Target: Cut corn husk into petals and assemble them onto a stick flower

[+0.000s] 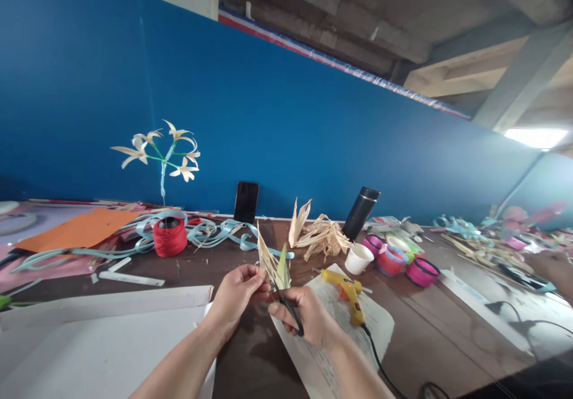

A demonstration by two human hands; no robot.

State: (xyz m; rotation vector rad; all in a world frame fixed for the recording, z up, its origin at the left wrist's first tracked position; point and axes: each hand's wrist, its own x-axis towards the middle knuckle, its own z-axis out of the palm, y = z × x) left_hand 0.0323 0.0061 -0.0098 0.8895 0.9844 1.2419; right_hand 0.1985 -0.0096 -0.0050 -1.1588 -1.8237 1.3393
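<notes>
My left hand (237,294) pinches a pale dried corn-husk piece (271,262) with pointed petals, held upright above the brown table (425,333). My right hand (307,315) is closed round black-handled scissors (289,306), whose blades reach up to the base of the husk. Both hands meet over the table's front middle. Right beside my right hand a yellow glue gun (347,294) lies on a printed paper sheet (322,363), its black cord running off to the lower right.
A heap of husks (320,235), white cup (358,259), black flask (360,213), pink tape rolls (421,271), red thread spool (170,236), blue ribbons (210,232), a phone (246,202) and a husk-flower stem (163,154) stand behind. White card (102,339) lies left. Another person's hand (553,268) is far right.
</notes>
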